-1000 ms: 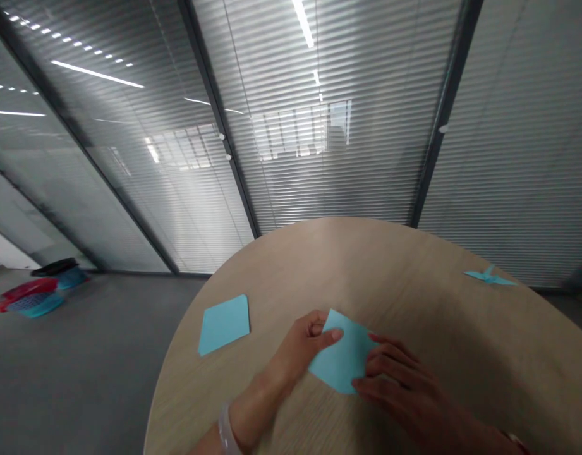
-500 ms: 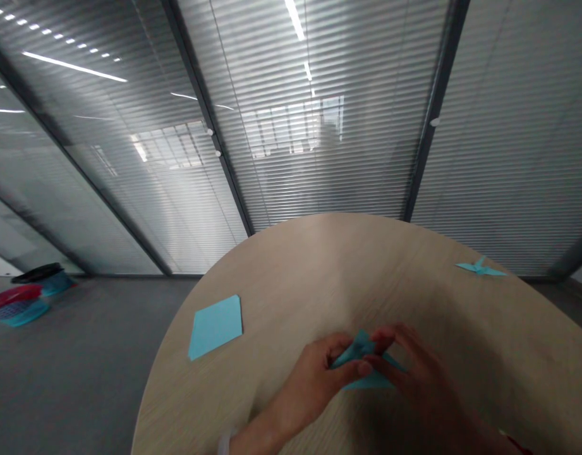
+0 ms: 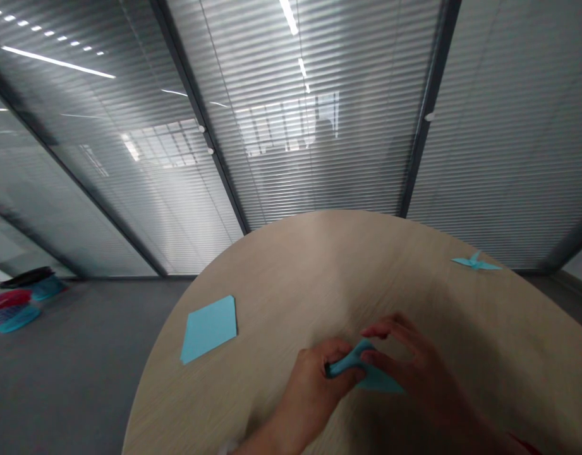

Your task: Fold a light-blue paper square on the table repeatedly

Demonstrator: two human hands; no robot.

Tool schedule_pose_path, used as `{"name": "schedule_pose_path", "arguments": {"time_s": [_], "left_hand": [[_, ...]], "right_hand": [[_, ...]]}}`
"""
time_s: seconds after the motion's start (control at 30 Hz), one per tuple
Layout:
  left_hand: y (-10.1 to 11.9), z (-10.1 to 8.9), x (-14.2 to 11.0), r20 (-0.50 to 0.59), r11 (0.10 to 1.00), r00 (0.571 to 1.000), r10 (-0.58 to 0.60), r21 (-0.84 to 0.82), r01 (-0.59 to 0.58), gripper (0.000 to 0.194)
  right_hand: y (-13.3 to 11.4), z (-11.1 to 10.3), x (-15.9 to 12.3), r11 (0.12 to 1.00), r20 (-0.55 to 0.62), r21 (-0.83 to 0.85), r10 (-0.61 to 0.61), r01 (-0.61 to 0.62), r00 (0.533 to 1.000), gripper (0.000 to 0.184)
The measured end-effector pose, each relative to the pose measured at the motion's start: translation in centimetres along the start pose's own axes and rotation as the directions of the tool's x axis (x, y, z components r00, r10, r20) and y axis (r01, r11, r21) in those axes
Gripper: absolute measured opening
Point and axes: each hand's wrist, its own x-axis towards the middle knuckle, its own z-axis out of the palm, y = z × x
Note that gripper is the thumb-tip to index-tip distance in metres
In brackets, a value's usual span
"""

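Note:
A light blue paper sheet lies partly lifted and bent on the round wooden table, near its front edge. My left hand pinches the sheet's raised left part between thumb and fingers. My right hand grips the same raised fold from the right, its fingers arched over the paper. Most of the sheet is hidden under both hands.
A flat stack of light blue square paper lies at the table's left. A small folded blue paper figure sits at the far right edge. Glass walls with blinds stand behind. Coloured plastic baskets rest on the grey floor at left.
The sheet lay flat under both hands one second ago. Both hands have since lifted and bent it into a raised fold, and the view has shifted slightly right.

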Motion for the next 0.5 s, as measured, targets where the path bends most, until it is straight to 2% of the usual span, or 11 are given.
{"name": "schedule_pose_path", "arguments": {"time_s": [0.13, 0.27, 0.5], "left_hand": [[-0.1, -0.1, 0.0, 0.007, 0.999, 1.0, -0.001, 0.034, 0.001, 0.01], [-0.2, -0.1, 0.0, 0.016, 0.997, 1.0, 0.016, 0.08, -0.018, 0.012], [-0.4, 0.0, 0.0, 0.015, 0.996, 1.0, 0.021, 0.085, -0.022, 0.015]], "right_hand": [[-0.1, 0.2, -0.1, 0.979, 0.081, 0.078, 0.184, -0.19, 0.98, 0.009], [-0.9, -0.2, 0.0, 0.952, 0.116, 0.096, 0.278, -0.29, 0.953, 0.012], [-1.1, -0.5, 0.2, 0.949, 0.131, 0.088, 0.289, -0.301, 0.948, 0.014]]}}
